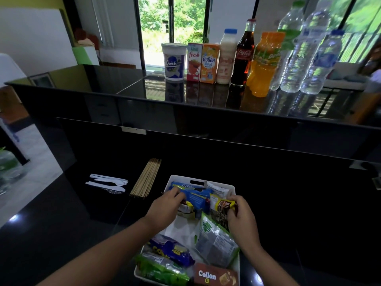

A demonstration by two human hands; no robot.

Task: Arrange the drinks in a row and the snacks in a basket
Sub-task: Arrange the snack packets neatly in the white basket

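Note:
A white basket (231, 187) full of snack packs sits on the black counter just in front of me. My left hand (165, 209) grips the near end of a long blue biscuit pack (198, 196) at the basket's far side. My right hand (242, 216) pinches a small yellow and brown snack packet (223, 204) beside it. Nearer me lie a purple pack (175, 251), green packs (160, 272), a clear bag (216, 242) and a brown Collon box (214, 275). On the raised ledge, drinks stand in a row: a Quick cup (174, 61), two cartons (202, 62), a milk bottle (226, 56), a cola bottle (244, 54), an orange bottle (265, 65) and water bottles (305, 54).
White plastic cutlery (109, 183) and a bundle of wooden skewers (147, 178) lie on the counter left of the basket. The black ledge (103, 87) rises behind the counter. A window is beyond it.

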